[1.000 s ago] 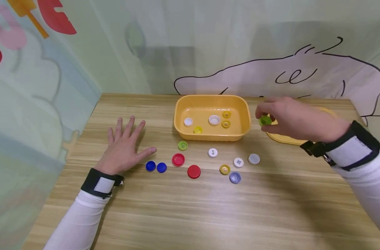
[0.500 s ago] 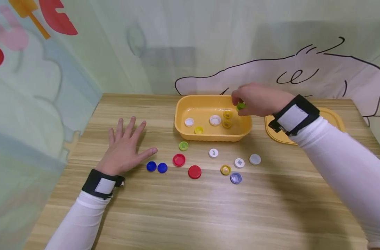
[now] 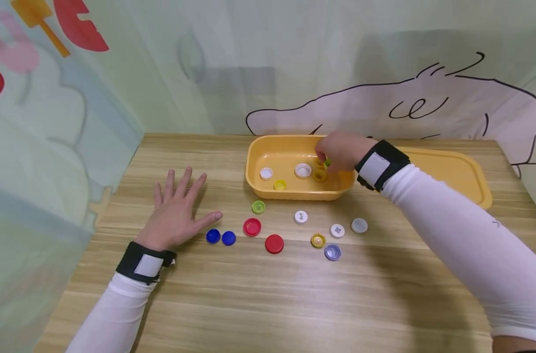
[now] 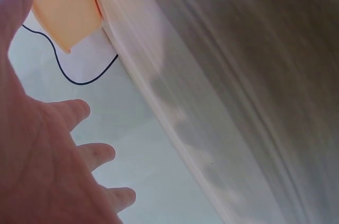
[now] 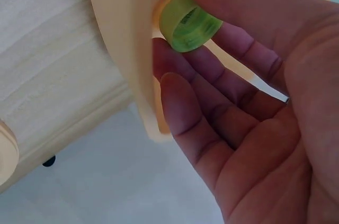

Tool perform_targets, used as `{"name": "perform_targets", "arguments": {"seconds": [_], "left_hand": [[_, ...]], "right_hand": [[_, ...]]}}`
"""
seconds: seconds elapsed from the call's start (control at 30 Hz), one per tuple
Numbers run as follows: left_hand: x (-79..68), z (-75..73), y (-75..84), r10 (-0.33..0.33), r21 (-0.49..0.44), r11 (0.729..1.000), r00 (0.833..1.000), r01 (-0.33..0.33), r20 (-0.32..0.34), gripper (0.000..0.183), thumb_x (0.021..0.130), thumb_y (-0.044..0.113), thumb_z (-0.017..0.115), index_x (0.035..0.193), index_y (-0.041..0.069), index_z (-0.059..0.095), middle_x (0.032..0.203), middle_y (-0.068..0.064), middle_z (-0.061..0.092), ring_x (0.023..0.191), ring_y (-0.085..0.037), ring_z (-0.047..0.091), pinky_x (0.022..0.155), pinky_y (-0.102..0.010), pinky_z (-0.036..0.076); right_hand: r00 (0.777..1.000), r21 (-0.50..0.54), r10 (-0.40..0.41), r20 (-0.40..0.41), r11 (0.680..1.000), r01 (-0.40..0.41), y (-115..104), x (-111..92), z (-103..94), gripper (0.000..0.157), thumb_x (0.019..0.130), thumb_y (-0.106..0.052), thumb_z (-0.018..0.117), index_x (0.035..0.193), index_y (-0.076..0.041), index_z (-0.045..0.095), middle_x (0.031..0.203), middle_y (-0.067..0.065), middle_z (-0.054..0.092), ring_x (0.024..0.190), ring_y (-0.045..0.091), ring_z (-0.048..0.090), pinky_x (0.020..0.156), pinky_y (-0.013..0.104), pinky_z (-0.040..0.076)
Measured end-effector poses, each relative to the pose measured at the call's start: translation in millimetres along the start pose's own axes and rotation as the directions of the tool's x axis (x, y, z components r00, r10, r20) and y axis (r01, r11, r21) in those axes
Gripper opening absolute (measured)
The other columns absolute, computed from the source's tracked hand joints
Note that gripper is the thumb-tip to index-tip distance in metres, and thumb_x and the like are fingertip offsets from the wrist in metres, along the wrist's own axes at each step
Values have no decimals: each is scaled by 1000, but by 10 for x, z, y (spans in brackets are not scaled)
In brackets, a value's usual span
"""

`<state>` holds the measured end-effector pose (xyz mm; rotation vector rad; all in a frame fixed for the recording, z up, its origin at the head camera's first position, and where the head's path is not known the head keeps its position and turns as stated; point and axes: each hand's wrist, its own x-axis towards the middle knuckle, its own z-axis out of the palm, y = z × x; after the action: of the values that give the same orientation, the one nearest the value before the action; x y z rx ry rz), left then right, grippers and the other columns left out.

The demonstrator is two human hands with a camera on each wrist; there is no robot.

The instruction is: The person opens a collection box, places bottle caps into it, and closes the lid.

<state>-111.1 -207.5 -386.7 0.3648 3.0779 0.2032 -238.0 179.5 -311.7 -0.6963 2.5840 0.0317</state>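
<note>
A person's right hand (image 3: 345, 149) pinches a green cap (image 5: 179, 24) between thumb and fingers at the right end of an orange tub (image 3: 294, 194), near the yellow caps (image 3: 319, 175) inside. The left hand (image 3: 173, 215), fingers spread wide, rests on the wooden surface (image 3: 250, 304) left of the tub, while red caps (image 3: 274, 243) lie in front of the tub.

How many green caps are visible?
2: one green cap in the right hand at the yellow tub, another cap on the table in front of the tub. The hand may hide others.
</note>
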Motion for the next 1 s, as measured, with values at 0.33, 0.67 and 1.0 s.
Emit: {"name": "perform_targets", "arguments": {"seconds": [0.33,0.67,1.0], "left_hand": [[-21,-3,-4,2,-4,1000,1000,-2,8,106,82,87,37,162,18,21,166,-16,2,147,-45,-14,108,-71,-6],[-40,-35,-12,11,-8,1000,1000,-11,13,107,83,87,37,162,18,19,166,-17,2,146,-46,-12,108,-71,-7],[-65,-75,5,28,-20,999,999,-28,18,107,83,87,37,162,19,18,166,-16,1,147,-45,-12,108,-70,-7]], "right_hand": [[1000,19,-13,6,1000,13,37,-5,49,29,84,-11,79,108,-7,63,101,10,60,88,27,56,77,37,53],[991,29,-61,-123,997,65,97,-351,-98,40,87,-21,78,120,-3,62,114,15,62,98,30,56,86,44,51],[940,8,-40,-340,999,46,258,-995,18,60,91,-51,67,130,-6,59,122,14,57,105,32,57,88,50,50]]}}
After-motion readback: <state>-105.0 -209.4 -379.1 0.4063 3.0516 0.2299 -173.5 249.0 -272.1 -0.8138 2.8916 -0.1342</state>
